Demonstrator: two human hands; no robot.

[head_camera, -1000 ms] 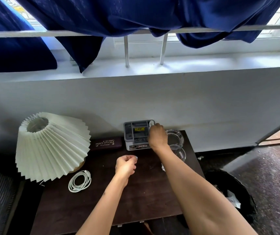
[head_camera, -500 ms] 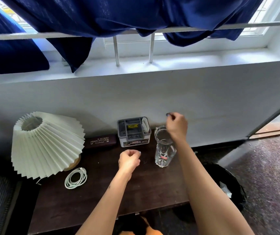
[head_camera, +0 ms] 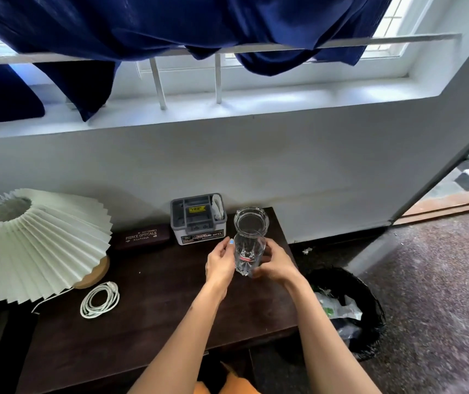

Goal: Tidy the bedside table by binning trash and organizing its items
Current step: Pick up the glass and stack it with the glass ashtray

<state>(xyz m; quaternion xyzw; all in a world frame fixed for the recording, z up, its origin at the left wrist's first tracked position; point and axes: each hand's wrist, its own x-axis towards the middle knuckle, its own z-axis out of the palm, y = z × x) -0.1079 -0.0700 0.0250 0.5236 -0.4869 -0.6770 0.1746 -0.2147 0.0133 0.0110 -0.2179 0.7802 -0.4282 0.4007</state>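
Bedside table (head_camera: pixel 153 331), dark wood, set against the wall; my working surface. Pleated lamp (head_camera: pixel 43 245) at its left end, wire bin (head_camera: pixel 369 322) on the floor just off its right end, already holding crumpled wrappers. At the back edge, left to right: glasses case (head_camera: pixel 141 236), grey organizer box (head_camera: pixel 197 220), glass ashtray (head_camera: pixel 250 220). A coiled white cable (head_camera: pixel 100 300) lies near the lamp base.

The drinking glass (head_camera: pixel 248 255) stands upright just in front of the ashtray, near the table's right end. My left hand (head_camera: pixel 219 264) cups its left side, fingers mostly straight, thumb up beside the rim. My right hand (head_camera: pixel 277 264) wraps the right side with curled fingers; I cannot tell how firmly either one presses.

Step in hand, as I judge it: placing the glass neatly. To do it well, I should keep it vertical, hold low on the body, and slide or lift it gently so it does not knock the ashtray. Glass against glass may chip, and the table edge is near.
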